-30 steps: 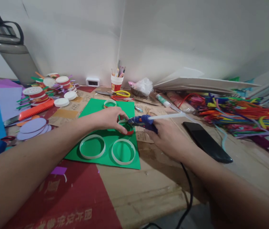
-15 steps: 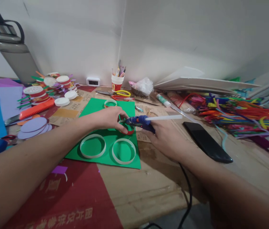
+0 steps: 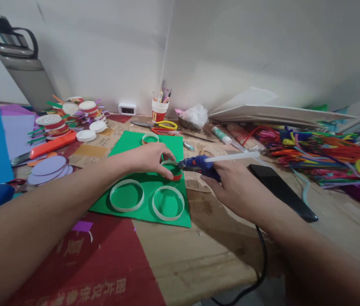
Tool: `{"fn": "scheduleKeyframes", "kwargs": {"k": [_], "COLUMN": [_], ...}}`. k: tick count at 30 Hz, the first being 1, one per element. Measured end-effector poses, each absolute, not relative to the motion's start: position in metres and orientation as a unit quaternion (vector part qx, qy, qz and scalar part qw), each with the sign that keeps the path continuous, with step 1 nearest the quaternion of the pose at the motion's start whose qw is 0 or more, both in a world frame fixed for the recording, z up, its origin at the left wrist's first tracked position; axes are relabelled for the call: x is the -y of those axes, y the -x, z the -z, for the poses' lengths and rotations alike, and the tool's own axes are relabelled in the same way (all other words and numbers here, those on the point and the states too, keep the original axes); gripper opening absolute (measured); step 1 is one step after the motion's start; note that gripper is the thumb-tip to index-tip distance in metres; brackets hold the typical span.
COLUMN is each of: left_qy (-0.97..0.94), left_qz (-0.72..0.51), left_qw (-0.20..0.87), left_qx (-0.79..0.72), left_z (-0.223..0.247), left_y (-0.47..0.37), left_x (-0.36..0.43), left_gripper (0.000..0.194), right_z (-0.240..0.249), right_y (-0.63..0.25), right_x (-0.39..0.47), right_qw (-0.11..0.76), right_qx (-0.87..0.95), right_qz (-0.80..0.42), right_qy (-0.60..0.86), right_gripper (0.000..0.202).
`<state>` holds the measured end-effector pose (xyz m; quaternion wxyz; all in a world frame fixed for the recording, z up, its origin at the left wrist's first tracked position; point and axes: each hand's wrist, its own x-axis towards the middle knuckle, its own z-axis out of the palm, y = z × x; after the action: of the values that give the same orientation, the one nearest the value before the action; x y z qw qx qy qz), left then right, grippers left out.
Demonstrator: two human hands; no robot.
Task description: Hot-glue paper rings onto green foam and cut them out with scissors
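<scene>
The fingers [image 3: 167,173] of the left hand [image 3: 144,160] are holding the small red ring [image 3: 177,178] between them in a narrow curve. This ring is resting on the green sheet [image 3: 149,180], beyond two white rings [image 3: 168,219]. The right hand [image 3: 237,182] is gripping the glue gun [image 3: 201,161], whose tip is pointing at the rim. For neat work, the tip should be moving slowly, well away from the fingertips.
</scene>
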<state>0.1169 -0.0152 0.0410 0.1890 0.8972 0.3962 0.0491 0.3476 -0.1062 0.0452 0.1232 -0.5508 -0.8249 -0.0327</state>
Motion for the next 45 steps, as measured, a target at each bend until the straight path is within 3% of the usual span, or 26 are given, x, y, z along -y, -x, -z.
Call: {"fn": "scheduleKeyframes", "kwargs": {"k": [11, 22, 34, 45], "left_qy": [-0.9, -0.884, -0.885, -0.886], "left_qz": [-0.04, -0.066, -0.055, -0.057], "left_qw": [0.164, 0.212, 0.209, 0.221], "left_qx": [-0.402, -0.411, -0.412, -0.403], "left_z": [-0.041, -0.042, -0.044, -0.044], "left_y": [-0.118, -0.115, -0.116, -0.116], "left_x": [0.016, 0.016, 0.016, 0.015], "left_gripper": [0.059, 0.064, 0.057, 0.054], "right_z": [-0.039, -0.037, -0.031, -0.033], "right_y": [-0.347, -0.347, -0.348, -0.351], "right_x": [0.103, 0.099, 0.095, 0.096], "right_qw": [0.169, 0.21, 0.242, 0.186], "right_qx": [0.825, 0.82, 0.821, 0.826], "right_qz": [0.021, -0.031, -0.065, -0.013], "right_qy": [0.539, 0.532, 0.514, 0.532], "right_gripper": [0.015, 0.011, 0.017, 0.015]}}
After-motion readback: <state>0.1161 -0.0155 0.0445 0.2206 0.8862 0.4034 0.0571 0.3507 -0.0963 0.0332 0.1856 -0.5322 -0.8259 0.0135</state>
